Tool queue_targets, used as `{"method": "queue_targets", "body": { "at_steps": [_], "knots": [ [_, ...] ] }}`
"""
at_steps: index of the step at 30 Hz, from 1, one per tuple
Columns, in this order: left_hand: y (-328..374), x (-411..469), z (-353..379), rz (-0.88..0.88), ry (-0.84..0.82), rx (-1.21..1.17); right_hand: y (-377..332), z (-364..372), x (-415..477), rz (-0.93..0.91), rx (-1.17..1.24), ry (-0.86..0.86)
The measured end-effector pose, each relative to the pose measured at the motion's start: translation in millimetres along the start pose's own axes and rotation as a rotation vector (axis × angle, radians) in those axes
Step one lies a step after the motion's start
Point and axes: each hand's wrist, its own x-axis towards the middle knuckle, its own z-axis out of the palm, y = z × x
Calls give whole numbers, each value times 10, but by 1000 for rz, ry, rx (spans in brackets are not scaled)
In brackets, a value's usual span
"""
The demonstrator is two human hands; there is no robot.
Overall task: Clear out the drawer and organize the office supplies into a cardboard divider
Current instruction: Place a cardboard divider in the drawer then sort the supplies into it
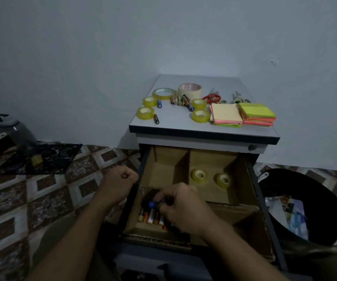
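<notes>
The drawer (254,179) stands pulled open with the cardboard divider (183,169) fitted inside it. The right hand (183,207) reaches into the front-left compartment and pinches a blue-ended battery (153,204) just above a row of batteries (151,219) lying side by side there. The left hand (120,180) is curled into a fist beside the drawer's left wall, nothing visible in it. Two tape rolls (199,175) lie in the back-right compartment. On the tabletop (175,122) above sit more tape (164,93), loose batteries (178,101), red scissors (211,97) and two stacks of sticky notes (226,114)
</notes>
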Motion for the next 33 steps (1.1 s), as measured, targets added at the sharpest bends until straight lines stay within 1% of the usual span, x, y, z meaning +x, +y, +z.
{"method": "queue_targets", "body": {
  "at_steps": [4,8,10,14,18,24,30,33],
  "knots": [
    [-41,17,11,-25,-10,-43,-78,214,61,-14,-165,-37],
    [-53,18,6,-13,-25,-40,-89,395,233,12,-325,-85],
    [-53,12,2,-2,-33,-45,-85,433,302,-4,-378,-113],
    [-50,6,-1,10,-36,-34,-27,446,395,-39,-421,-150],
    [-44,6,9,22,-43,-30,36,394,408,-96,-438,-228],
    [-54,2,9,19,-43,-45,17,352,414,-216,-620,-275],
    [-63,4,-15,9,-60,-56,-34,262,426,-132,-627,-317],
    [-59,-2,-15,14,-62,-41,-37,225,389,-131,-660,-315]
  ]
}}
